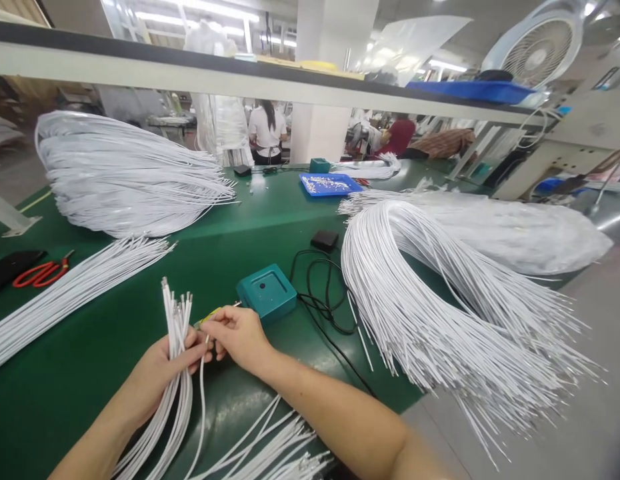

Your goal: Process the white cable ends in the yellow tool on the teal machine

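Observation:
My left hand (177, 357) is closed around a bundle of thin white wires (177, 327), whose metal-tipped ends point upward. Close beside it, my right hand (240, 337) pinches the end of a single white wire (203, 387) that hangs down from the fingers. A small yellow item (210, 315) shows just behind my right fingers; its kind is hard to make out. A teal box (267, 292) with a dark round spot on top sits on the green table beyond my right hand. More loose white wires (275, 443) lie below my right forearm.
A large bent bundle of white wires (390, 280) hangs over the table's right edge; another bundle (130, 177) lies back left. Red-handled scissors (43, 272), a blue tray of small parts (330, 185) and a black cable (325, 300) are around. A shelf (270, 85) crosses above.

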The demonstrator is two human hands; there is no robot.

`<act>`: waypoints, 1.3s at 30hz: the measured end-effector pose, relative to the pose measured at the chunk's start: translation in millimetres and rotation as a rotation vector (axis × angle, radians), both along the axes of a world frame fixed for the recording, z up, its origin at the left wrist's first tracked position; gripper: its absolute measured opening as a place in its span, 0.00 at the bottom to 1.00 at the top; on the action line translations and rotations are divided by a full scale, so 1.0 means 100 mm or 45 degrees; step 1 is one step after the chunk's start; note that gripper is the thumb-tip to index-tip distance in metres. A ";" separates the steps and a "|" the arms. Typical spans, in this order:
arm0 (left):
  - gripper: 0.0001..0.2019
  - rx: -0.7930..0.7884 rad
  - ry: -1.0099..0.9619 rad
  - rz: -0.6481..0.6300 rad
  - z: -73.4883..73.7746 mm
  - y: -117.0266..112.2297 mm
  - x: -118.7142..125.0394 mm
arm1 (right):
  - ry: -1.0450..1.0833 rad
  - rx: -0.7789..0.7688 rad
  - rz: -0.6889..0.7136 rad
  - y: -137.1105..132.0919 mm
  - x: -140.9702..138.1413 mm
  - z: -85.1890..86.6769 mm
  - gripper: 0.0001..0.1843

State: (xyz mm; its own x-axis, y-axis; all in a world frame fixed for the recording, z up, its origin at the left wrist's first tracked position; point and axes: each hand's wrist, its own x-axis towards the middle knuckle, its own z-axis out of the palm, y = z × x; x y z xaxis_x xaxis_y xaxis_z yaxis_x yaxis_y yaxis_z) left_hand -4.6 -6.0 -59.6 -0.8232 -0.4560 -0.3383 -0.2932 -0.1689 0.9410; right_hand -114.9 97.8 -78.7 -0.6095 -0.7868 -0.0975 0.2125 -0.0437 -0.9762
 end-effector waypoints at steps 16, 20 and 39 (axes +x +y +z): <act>0.22 -0.401 -0.145 0.131 -0.18 -0.10 0.01 | -0.130 -0.009 -0.076 -0.01 0.10 -0.03 0.13; 0.21 -0.594 -0.201 0.073 -0.17 -0.15 0.01 | -0.248 -0.066 -0.003 -0.04 0.06 -0.05 0.13; 0.13 -0.237 0.275 -0.033 -0.02 -0.09 -0.04 | -0.466 0.001 0.251 -0.12 -0.02 0.14 0.18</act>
